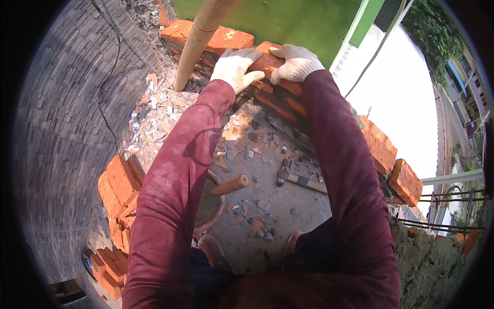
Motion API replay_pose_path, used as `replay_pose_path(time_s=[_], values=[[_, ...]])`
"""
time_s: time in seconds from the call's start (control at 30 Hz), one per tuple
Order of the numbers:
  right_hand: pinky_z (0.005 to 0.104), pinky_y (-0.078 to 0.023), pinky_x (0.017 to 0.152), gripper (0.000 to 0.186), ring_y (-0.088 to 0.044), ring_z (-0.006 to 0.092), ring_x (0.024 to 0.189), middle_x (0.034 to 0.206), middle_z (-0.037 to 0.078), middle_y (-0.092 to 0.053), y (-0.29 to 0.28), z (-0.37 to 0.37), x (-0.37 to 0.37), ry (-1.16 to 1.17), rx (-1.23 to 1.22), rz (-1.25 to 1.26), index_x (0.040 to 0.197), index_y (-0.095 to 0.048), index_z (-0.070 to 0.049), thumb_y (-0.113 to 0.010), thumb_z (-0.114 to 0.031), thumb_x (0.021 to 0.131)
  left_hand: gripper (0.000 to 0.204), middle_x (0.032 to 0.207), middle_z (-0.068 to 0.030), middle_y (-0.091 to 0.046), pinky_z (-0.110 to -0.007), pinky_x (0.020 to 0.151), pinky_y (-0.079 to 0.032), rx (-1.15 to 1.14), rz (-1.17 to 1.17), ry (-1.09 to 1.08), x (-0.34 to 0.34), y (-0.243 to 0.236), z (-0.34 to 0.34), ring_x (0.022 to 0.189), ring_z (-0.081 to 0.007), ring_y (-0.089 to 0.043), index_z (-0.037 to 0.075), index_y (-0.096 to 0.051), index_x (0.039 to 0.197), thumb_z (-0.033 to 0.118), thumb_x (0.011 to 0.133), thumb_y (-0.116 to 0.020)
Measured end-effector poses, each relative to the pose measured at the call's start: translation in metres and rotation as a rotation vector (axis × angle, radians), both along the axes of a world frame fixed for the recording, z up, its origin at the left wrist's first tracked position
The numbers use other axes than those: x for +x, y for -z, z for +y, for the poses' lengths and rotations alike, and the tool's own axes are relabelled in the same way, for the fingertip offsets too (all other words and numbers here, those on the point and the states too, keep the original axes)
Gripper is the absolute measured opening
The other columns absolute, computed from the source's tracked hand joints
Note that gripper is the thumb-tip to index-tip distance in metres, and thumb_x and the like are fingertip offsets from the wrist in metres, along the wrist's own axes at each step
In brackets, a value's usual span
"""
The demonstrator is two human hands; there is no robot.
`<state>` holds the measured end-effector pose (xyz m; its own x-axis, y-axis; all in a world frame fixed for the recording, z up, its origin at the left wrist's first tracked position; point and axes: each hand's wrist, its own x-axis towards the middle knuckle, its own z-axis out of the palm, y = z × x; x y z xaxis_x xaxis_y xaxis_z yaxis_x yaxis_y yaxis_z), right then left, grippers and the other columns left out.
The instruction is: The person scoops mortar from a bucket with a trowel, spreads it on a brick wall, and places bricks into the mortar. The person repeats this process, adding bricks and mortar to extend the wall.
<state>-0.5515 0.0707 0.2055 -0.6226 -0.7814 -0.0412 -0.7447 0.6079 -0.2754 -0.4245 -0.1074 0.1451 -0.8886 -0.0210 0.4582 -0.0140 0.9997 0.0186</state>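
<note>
An orange brick (267,61) sits on top of a low brick wall (280,100) at the far side. My left hand (234,69), in a white knitted glove, grips its left end, thumb along the near face and fingers over the top. At its right end my right hand (298,63), gloved the same way, is closed around it with the fingers bent. Left of it lies another laid brick (231,38) in the same course. Grey mortar shows between the courses. The undersides of both hands are hidden.
A bamboo pole (198,44) stands left of my left hand. Below lie a hammer (303,181) and a mortar pan (215,219) with a wooden handle (231,185) sticking out. Bricks (121,185) are stacked left; laid bricks (406,181) line the right edge. Rubble (154,116) covers the floor.
</note>
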Motion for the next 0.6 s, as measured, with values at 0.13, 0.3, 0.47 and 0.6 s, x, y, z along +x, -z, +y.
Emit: replay_pose_path(time_s=[0.13, 0.3, 0.47, 0.6], values=[[0.0393, -0.050, 0.107, 0.093, -0.061, 0.0299, 0.129, 0.140, 0.012, -0.064, -0.002, 0.005, 0.008, -0.019, 0.046, 0.087, 0.145, -0.062, -0.013, -0.085, -0.050, 0.062, 0.058, 0.129, -0.0094, -0.070, -0.052, 0.120, -0.028, -0.078, 0.028, -0.159, -0.012, 0.010, 0.007, 0.123, -0.0257, -0.063, 0.015, -0.065, 0.136, 0.055, 0.094, -0.065], [0.0409, -0.055, 0.100, 0.065, -0.069, 0.0305, 0.116, 0.133, 0.014, -0.069, -0.013, 0.054, -0.005, -0.029, -0.300, 0.696, 0.136, -0.067, -0.009, -0.077, -0.049, 0.086, 0.057, 0.128, -0.0053, -0.071, -0.060, 0.121, -0.019, -0.135, 0.035, -0.195, -0.013, 0.016, 0.015, 0.123, -0.0229, -0.063, 0.016, -0.065, 0.135, 0.057, 0.095, -0.063], [0.0364, -0.060, 0.087, 0.071, -0.075, 0.0260, 0.102, 0.134, 0.018, -0.068, -0.007, 0.113, -0.032, -0.109, -0.295, 0.291, 0.141, -0.063, -0.007, -0.078, -0.049, 0.086, 0.057, 0.127, -0.0088, -0.071, -0.060, 0.123, -0.016, -0.210, 0.039, -0.213, -0.013, 0.015, 0.006, 0.122, -0.0264, -0.064, 0.018, -0.065, 0.135, 0.059, 0.096, -0.060], [0.0449, -0.049, 0.109, 0.077, -0.059, 0.0404, 0.133, 0.148, 0.028, -0.054, 0.026, 0.101, 0.012, -0.117, -0.234, 0.286, 0.144, -0.060, -0.003, -0.085, -0.038, 0.080, 0.059, 0.130, -0.0093, -0.070, -0.060, 0.124, -0.014, -0.241, 0.044, -0.222, -0.018, 0.017, 0.009, 0.125, -0.0267, -0.063, 0.018, -0.064, 0.137, 0.060, 0.097, -0.058]])
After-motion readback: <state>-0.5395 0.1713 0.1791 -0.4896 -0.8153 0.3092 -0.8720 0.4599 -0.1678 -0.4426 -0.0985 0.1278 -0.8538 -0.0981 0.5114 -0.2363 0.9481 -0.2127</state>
